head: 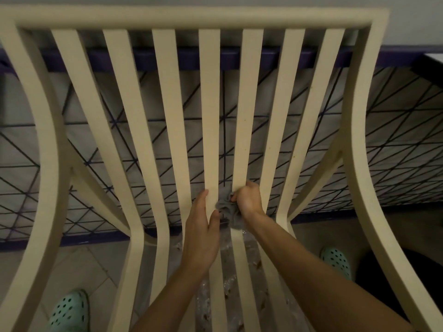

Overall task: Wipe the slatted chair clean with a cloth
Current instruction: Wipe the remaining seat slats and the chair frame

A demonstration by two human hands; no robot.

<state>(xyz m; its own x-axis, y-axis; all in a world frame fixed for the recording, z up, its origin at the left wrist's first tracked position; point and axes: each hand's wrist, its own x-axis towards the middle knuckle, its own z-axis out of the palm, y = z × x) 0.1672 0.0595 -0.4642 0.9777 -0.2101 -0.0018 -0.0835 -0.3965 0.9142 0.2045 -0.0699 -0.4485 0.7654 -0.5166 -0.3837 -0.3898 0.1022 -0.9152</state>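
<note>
Slatted chair (pixel 208 104), cream-coloured, fills the head view, seen from close above. Its curved slats fan out from a narrow waist to a straight top rail, and it stands directly in front of the person, between their feet.

The right hand (pixel 248 200) is curled tight round a bunched grey cloth (pixel 227 212), pressing it into the gap at the waist between the central slat and the next slat to the right. The left hand (pixel 203 226) lies just beside the cloth. Its fingers run straight up the central slat's left edge and its thumb is at the right edge, the hand relaxed rather than clenched. Both bare forearms reach in from the bottom of the frame.

A mint-green perforated clog (pixel 69 310) shows at lower left and a second clog (pixel 335 262) at right, on the tiled floor (pixel 79 264). Behind the slats lies a pale surface (pixel 395 130) crossed with dark lines and edged in purple.
</note>
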